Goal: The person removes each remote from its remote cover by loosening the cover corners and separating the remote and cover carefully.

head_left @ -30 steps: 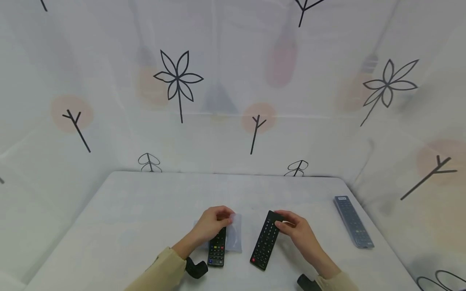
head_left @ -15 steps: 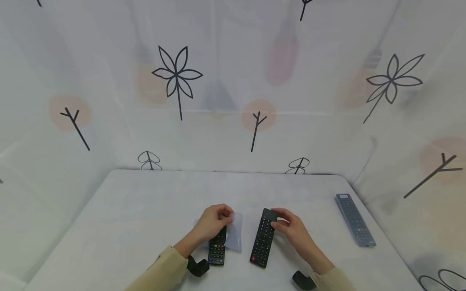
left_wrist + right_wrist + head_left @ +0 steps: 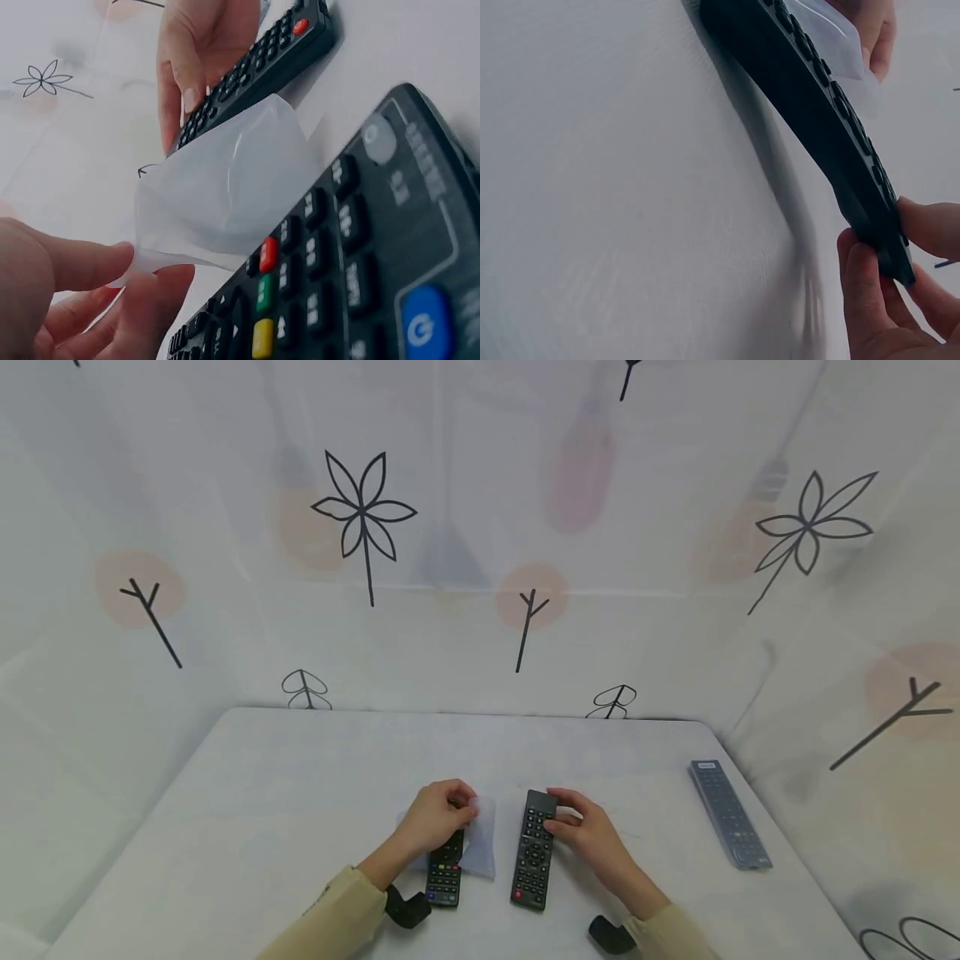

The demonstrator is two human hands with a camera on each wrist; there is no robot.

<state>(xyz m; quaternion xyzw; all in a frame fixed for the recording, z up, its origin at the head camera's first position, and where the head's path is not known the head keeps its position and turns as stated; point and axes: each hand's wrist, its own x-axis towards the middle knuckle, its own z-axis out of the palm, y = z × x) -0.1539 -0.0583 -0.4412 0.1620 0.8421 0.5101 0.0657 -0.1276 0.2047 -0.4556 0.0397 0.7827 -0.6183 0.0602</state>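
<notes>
My left hand (image 3: 435,817) pinches the edge of a clear plastic sleeve (image 3: 482,843) between thumb and fingers. In the left wrist view the sleeve (image 3: 225,180) bulges away from the fingertips. A black remote control (image 3: 444,878) with coloured buttons lies below that hand, its far end hidden under it. To the right, my right hand (image 3: 588,833) grips the far end of a second black remote control (image 3: 533,860), which has one red button. In the right wrist view this remote (image 3: 802,127) is tilted, with its gripped end lifted above the table.
A third remote (image 3: 729,814), greyish and apparently wrapped in clear plastic, lies near the right edge of the white table (image 3: 300,760). A patterned white curtain (image 3: 450,635) hangs behind and at the sides. Black wrist mounts (image 3: 407,910) sit by the sleeves.
My right hand has moved left with its remote, which now points more straight ahead and is closer to the sleeve. The left hand keeps its pinch nearly in place.
</notes>
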